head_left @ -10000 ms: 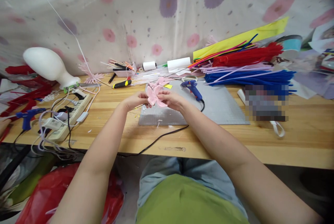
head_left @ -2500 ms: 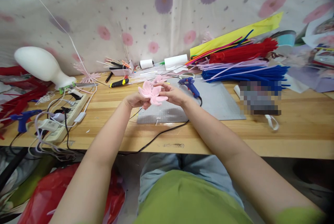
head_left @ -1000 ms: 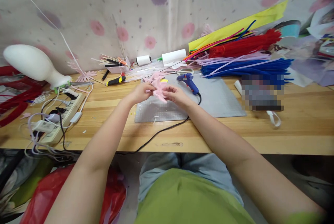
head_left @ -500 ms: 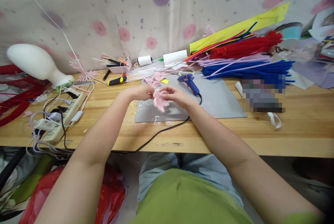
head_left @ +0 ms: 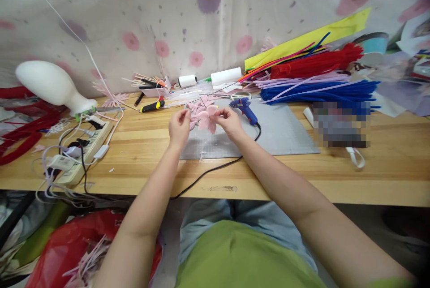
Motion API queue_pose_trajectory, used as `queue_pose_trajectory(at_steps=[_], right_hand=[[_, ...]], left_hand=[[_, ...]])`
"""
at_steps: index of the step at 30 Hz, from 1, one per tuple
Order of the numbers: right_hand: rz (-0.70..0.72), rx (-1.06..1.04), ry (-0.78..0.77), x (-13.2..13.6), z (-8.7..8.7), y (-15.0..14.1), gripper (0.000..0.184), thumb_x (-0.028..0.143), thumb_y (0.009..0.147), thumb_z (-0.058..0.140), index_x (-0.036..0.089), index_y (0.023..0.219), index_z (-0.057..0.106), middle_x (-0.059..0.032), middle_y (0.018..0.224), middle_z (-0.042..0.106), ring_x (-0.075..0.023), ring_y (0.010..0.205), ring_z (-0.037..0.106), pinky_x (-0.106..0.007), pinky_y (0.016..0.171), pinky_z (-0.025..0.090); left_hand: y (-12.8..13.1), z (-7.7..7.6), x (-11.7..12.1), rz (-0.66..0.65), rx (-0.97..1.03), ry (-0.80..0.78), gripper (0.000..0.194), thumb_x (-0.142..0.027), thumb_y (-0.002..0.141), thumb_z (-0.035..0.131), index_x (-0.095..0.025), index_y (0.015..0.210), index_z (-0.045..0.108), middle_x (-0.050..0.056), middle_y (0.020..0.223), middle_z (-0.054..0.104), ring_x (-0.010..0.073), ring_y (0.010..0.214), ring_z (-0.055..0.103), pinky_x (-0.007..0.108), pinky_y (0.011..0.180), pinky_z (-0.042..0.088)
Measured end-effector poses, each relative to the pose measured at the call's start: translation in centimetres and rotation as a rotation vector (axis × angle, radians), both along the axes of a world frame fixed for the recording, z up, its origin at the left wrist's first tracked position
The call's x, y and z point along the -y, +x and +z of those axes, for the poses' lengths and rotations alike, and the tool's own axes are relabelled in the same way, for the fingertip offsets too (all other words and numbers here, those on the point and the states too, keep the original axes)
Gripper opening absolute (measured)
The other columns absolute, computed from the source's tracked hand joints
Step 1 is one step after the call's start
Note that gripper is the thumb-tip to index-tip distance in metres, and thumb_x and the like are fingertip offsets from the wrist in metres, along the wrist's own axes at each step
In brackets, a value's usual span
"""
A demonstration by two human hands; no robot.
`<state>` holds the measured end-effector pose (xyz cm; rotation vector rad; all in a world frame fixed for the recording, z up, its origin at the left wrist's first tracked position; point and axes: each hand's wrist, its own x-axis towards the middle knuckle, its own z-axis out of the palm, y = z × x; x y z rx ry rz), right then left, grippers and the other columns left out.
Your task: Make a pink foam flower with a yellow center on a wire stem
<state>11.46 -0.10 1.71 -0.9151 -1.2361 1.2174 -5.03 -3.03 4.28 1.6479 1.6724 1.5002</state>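
A pink fuzzy flower (head_left: pixel 207 119) with several petals hangs over the grey cutting mat (head_left: pixel 275 138). My right hand (head_left: pixel 230 122) pinches it at a petal on its right side. To the left of the flower, my left hand (head_left: pixel 179 126) is raised with its fingers curled together; whether anything small is between them cannot be made out. More pink flower pieces (head_left: pixel 194 106) show just behind the held flower, partly covered by it. A thin dark wire (head_left: pixel 203 101) sticks up near the flower's top. The blue glue gun (head_left: pixel 247 109) rests on the mat beyond my right hand.
A yellow-black utility knife (head_left: pixel 152 106) lies left of the mat. Blue pipe cleaners (head_left: pixel 319 92) and red ones (head_left: pixel 319 63) are piled at the back right. A power strip (head_left: pixel 83 156) with tangled cords stands left. The glue gun's black cord (head_left: pixel 215 169) crosses the front.
My left hand has moved off the flower to its left, after both hands turned it about. The right hand keeps its pinch, and the flower now faces me more openly.
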Motion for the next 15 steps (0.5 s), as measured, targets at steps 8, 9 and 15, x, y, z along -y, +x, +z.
queue_pose_trajectory(at_steps=[8, 9, 15], right_hand=[[-0.186, 0.168, 0.001, -0.2, -1.3, -1.8, 0.021, 0.036, 0.061, 0.064, 0.022, 0.066, 0.049, 0.0012, 0.072, 0.057, -0.016, 0.072, 0.054, -0.028, 0.07, 0.04], [-0.197, 0.18, 0.011, -0.4, -1.3, -1.9, 0.021, 0.036, 0.062, 0.064, 0.023, 0.066, 0.049, 0.0011, 0.073, 0.057, -0.0163, 0.073, 0.054, -0.028, 0.07, 0.04], [-0.091, 0.22, 0.103, -0.9, 0.0, -2.7, 0.024, 0.034, 0.057, 0.066, 0.023, 0.069, 0.048, 0.0016, 0.073, 0.057, -0.0157, 0.072, 0.052, -0.028, 0.07, 0.041]], left_hand=[[1.6, -4.5, 0.7, -0.032, 0.24, -0.135, 0.031, -0.036, 0.088, 0.039, -0.015, 0.097, 0.06, 0.008, 0.095, 0.066, 0.0131, 0.081, 0.063, 0.024, 0.072, 0.049], [1.7, -4.6, 0.3, -0.03, 0.21, -0.131, 0.029, -0.036, 0.087, 0.042, -0.016, 0.097, 0.061, 0.008, 0.095, 0.066, 0.0133, 0.081, 0.063, 0.024, 0.073, 0.049], [1.5, -5.2, -1.1, 0.065, 0.044, -0.058, 0.028, -0.036, 0.083, 0.051, -0.014, 0.093, 0.064, 0.008, 0.087, 0.067, 0.0146, 0.082, 0.061, 0.024, 0.077, 0.046]])
